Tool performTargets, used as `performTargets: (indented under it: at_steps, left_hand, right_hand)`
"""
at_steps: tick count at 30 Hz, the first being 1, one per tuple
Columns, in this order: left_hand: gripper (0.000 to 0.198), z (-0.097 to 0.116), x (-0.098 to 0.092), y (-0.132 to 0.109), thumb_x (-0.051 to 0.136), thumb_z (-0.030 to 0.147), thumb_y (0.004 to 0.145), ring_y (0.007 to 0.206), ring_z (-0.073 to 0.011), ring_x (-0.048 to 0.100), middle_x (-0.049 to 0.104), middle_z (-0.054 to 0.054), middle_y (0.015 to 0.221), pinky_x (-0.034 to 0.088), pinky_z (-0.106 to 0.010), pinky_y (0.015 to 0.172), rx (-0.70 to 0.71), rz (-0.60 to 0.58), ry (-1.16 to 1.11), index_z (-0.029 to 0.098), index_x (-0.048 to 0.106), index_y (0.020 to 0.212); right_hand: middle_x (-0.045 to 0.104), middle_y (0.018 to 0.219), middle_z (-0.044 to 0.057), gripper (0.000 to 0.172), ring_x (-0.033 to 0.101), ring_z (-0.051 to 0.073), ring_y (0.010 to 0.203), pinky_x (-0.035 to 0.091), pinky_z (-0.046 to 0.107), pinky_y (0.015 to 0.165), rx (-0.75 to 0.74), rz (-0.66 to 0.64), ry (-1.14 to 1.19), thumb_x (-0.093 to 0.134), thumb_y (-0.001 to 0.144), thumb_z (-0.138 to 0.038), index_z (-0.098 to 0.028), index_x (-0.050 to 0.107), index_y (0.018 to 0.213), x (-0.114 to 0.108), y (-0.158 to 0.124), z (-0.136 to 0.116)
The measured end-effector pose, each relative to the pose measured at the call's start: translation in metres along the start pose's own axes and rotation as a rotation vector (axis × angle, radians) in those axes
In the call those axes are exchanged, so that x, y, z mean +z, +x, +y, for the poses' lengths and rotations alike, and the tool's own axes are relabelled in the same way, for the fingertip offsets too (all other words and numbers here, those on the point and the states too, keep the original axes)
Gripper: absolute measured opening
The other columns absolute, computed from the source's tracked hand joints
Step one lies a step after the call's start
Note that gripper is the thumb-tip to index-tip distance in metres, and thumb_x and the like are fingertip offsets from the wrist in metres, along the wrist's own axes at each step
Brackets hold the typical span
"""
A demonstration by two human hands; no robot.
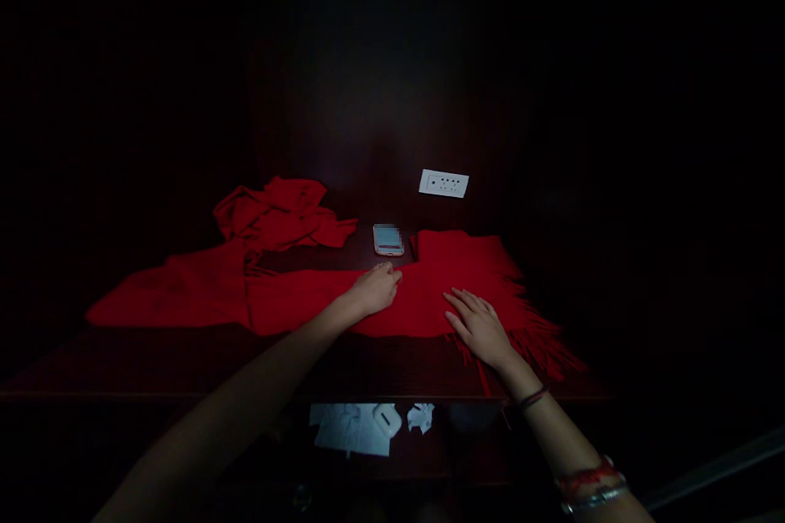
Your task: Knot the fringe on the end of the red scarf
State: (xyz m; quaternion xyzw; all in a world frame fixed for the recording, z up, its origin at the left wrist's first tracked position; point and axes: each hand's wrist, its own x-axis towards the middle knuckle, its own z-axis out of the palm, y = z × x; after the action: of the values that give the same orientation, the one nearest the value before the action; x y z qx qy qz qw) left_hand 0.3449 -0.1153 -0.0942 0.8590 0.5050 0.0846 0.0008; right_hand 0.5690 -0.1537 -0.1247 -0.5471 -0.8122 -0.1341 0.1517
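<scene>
A red fringed scarf [288, 298] lies spread across a dark wooden desk [184, 368], with a bunched heap of its cloth at the back left. My left hand [375, 288] rests on the scarf's upper edge near the middle, fingers curled down onto the fabric. My right hand [478, 325] lies flat on the scarf's right part, fingers stretched out, just left of the fringe [540, 335]. A white phone [388, 239] sits on the desk just behind my left hand.
A white wall socket plate [443, 183] is on the dark panel behind the desk. Below the desk's front edge lie white papers [351, 427], a small white case [386, 418] and a crumpled scrap. The surroundings are very dark.
</scene>
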Motion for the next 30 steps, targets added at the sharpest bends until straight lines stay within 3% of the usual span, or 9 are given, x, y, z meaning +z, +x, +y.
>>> performTargets:
  at_steps: [3, 7, 12, 14, 17, 20, 22, 26, 30]
  left_hand:
    - [0.039, 0.012, 0.002, 0.0, 0.035, 0.038, 0.078, 0.11, -0.0259, 0.037, 0.038, -0.01, 0.121, 0.033, -0.043, 0.087, -0.035, -0.146, -0.017, 0.022, 0.043, 0.113]
    - [0.057, 0.003, -0.002, 0.002, 0.036, 0.052, 0.073, 0.118, -0.0368, 0.019, 0.021, -0.011, 0.134, 0.031, -0.056, 0.08, -0.427, -0.291, -0.005, 0.026, 0.031, 0.124]
    - [0.04, -0.02, -0.01, 0.002, 0.038, 0.031, 0.077, 0.103, -0.0341, 0.041, 0.041, -0.018, 0.118, 0.043, -0.044, 0.066, -0.807, -0.19, 0.068, 0.018, 0.045, 0.114]
    - [0.035, -0.018, -0.009, 0.0, 0.035, 0.025, 0.078, 0.1, -0.0293, 0.044, 0.045, -0.018, 0.112, 0.043, -0.039, 0.068, -0.758, -0.092, 0.106, 0.013, 0.048, 0.109]
    - [0.034, -0.004, -0.001, 0.0, 0.032, 0.027, 0.08, 0.103, -0.0245, 0.041, 0.043, -0.013, 0.113, 0.039, -0.036, 0.077, -0.36, 0.05, 0.15, 0.017, 0.047, 0.109]
    - [0.036, 0.006, 0.009, 0.006, 0.031, 0.035, 0.08, 0.106, -0.0238, 0.038, 0.041, -0.009, 0.117, 0.036, -0.038, 0.083, -0.051, 0.033, 0.125, 0.022, 0.044, 0.112]
    - [0.042, 0.004, 0.012, 0.011, 0.031, 0.041, 0.079, 0.111, -0.0266, 0.033, 0.035, -0.01, 0.124, 0.033, -0.041, 0.084, -0.132, -0.049, 0.105, 0.024, 0.04, 0.117]
    - [0.051, -0.008, 0.006, 0.011, 0.024, 0.047, 0.08, 0.116, -0.0309, 0.025, 0.022, -0.01, 0.133, 0.032, -0.044, 0.084, -0.541, -0.181, 0.102, 0.024, 0.032, 0.124]
    - [0.041, -0.004, 0.002, 0.002, 0.032, 0.034, 0.079, 0.11, -0.0283, 0.033, 0.032, -0.012, 0.127, 0.035, -0.038, 0.081, -0.6, -0.029, 0.224, 0.018, 0.042, 0.116]
  right_hand:
    - [0.04, 0.126, 0.003, 0.042, 0.032, 0.019, 0.116, 0.024, 0.037, 0.094, 0.003, -0.001, 0.001, 0.027, 0.084, -0.04, -0.023, 0.04, 0.121, 0.0, 0.0, -0.001]
    - [0.04, 0.126, 0.003, 0.042, 0.032, 0.019, 0.116, 0.025, 0.037, 0.093, 0.002, 0.006, 0.002, 0.026, 0.084, -0.04, -0.024, 0.04, 0.121, 0.0, 0.0, -0.001]
    - [0.041, 0.125, 0.003, 0.042, 0.032, 0.019, 0.116, 0.025, 0.036, 0.093, 0.005, 0.01, 0.008, 0.027, 0.084, -0.04, -0.024, 0.04, 0.121, 0.0, 0.0, 0.0]
    - [0.041, 0.125, 0.003, 0.042, 0.033, 0.019, 0.116, 0.025, 0.037, 0.093, 0.008, 0.011, 0.009, 0.027, 0.084, -0.04, -0.024, 0.04, 0.121, 0.0, 0.0, -0.001]
    - [0.041, 0.125, 0.004, 0.042, 0.033, 0.019, 0.115, 0.025, 0.037, 0.093, 0.01, 0.013, 0.007, 0.028, 0.084, -0.039, -0.024, 0.041, 0.12, 0.0, 0.0, -0.002]
    - [0.042, 0.125, 0.004, 0.042, 0.033, 0.02, 0.115, 0.025, 0.037, 0.093, 0.012, 0.013, 0.005, 0.028, 0.084, -0.039, -0.023, 0.042, 0.12, -0.001, 0.0, -0.003]
    - [0.042, 0.125, 0.004, 0.041, 0.033, 0.02, 0.115, 0.025, 0.037, 0.093, 0.016, 0.013, 0.007, 0.028, 0.084, -0.039, -0.023, 0.042, 0.119, -0.002, 0.0, -0.003]
    - [0.041, 0.125, 0.004, 0.041, 0.033, 0.019, 0.115, 0.025, 0.037, 0.093, 0.017, 0.012, 0.015, 0.028, 0.084, -0.039, -0.024, 0.042, 0.119, -0.002, 0.0, -0.003]
    - [0.042, 0.125, 0.003, 0.041, 0.033, 0.019, 0.115, 0.025, 0.037, 0.093, 0.018, 0.02, 0.022, 0.028, 0.084, -0.039, -0.023, 0.042, 0.119, -0.003, 0.0, -0.003]
